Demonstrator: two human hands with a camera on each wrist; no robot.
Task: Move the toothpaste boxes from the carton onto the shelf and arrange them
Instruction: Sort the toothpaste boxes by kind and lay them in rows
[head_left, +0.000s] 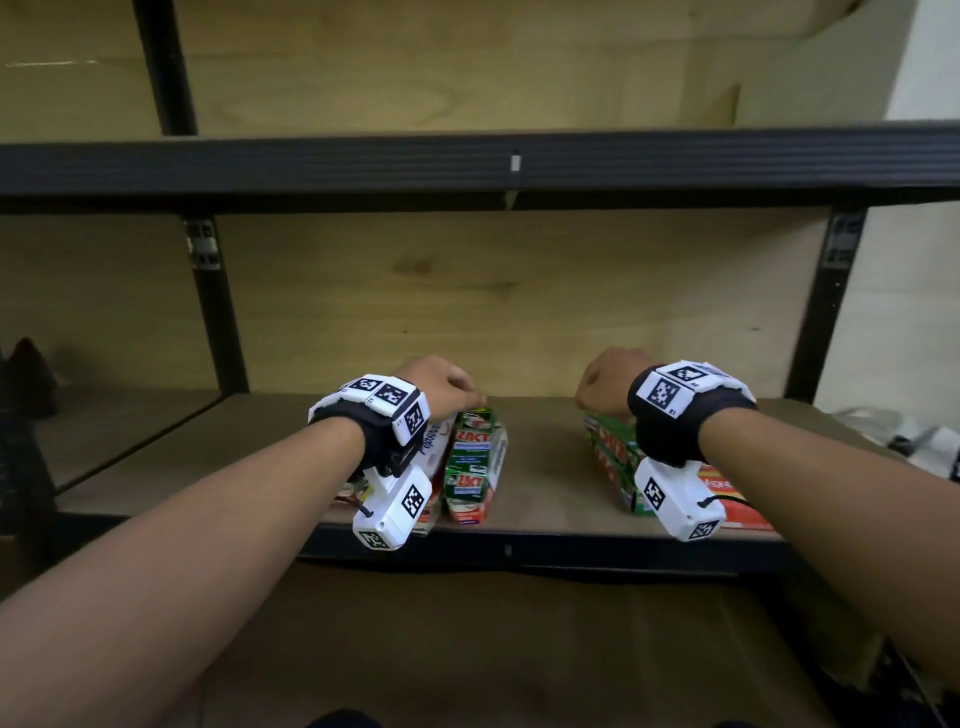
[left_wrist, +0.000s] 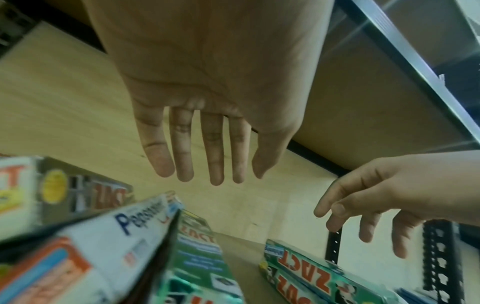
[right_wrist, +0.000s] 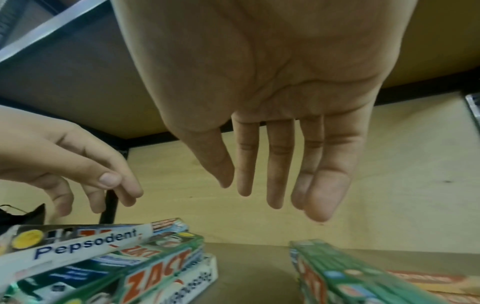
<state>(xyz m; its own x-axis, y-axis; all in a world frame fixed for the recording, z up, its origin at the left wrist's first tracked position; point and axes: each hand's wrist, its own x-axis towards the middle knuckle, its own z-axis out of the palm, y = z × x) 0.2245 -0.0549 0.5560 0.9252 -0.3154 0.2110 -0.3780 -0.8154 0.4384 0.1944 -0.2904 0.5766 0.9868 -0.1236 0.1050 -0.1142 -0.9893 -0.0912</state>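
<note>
both hands, left hand (head_left: 439, 382) and right hand (head_left: 605, 382), hang slack-fingered, holding nothing, above their toothpaste boxes (head_left: 475, 462); bare shelf (head_left: 550, 467) between.

- Left stack (head_left: 470, 467): toothpaste boxes lying flat on shelf (head_left: 550, 467), long axes front to back, at 9 o'clock of shelf centre.
- White Pepsodent box (right_wrist: 85, 242) on top, skewed across the stack; green Zact boxes (right_wrist: 145, 267) beneath; a white box at the bottom.
- Right stack (head_left: 615, 467): green Zact boxes (left_wrist: 306, 267) stacked flat at 3 o'clock, well apart from left stack; an orange-red box (head_left: 727, 499) just beside them, farther right.
- Carton not in view.
</note>
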